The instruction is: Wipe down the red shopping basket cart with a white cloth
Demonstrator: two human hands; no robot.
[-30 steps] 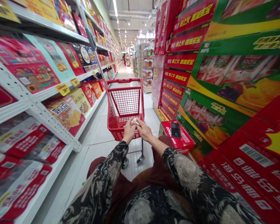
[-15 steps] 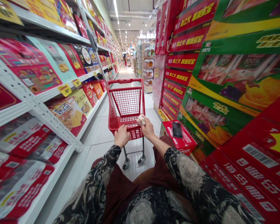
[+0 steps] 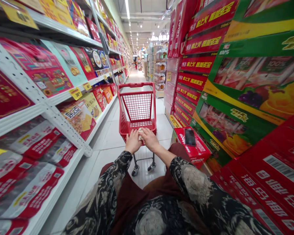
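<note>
A red plastic shopping cart (image 3: pixel 121 114) with a grid-patterned basket stands right in front of me. My left hand (image 3: pixel 133 143) is closed over the near rim of its basket, with the fingertips on the far side. Beside it, my right hand (image 3: pixel 149 139) is closed around a crumpled whitish cloth or tissue (image 3: pixel 140 133), pressed down at the same rim. Both hands meet at the middle of this edge, and the cloth shows only partly between them.
Shelves (image 3: pixel 73 143) of packaged snacks and gift boxes line the left side. Stacked red drink cartons (image 3: pixel 194 80) and green juice cartons (image 3: pixel 235 114) rise on the right. A low red box (image 3: pixel 198 150) with a blurred dark item (image 3: pixel 190 137) on top stands by my right knee.
My right hand has moved left and down with the crumpled cloth, from the rim's right corner to beside my left hand. The view has shifted slightly left.
</note>
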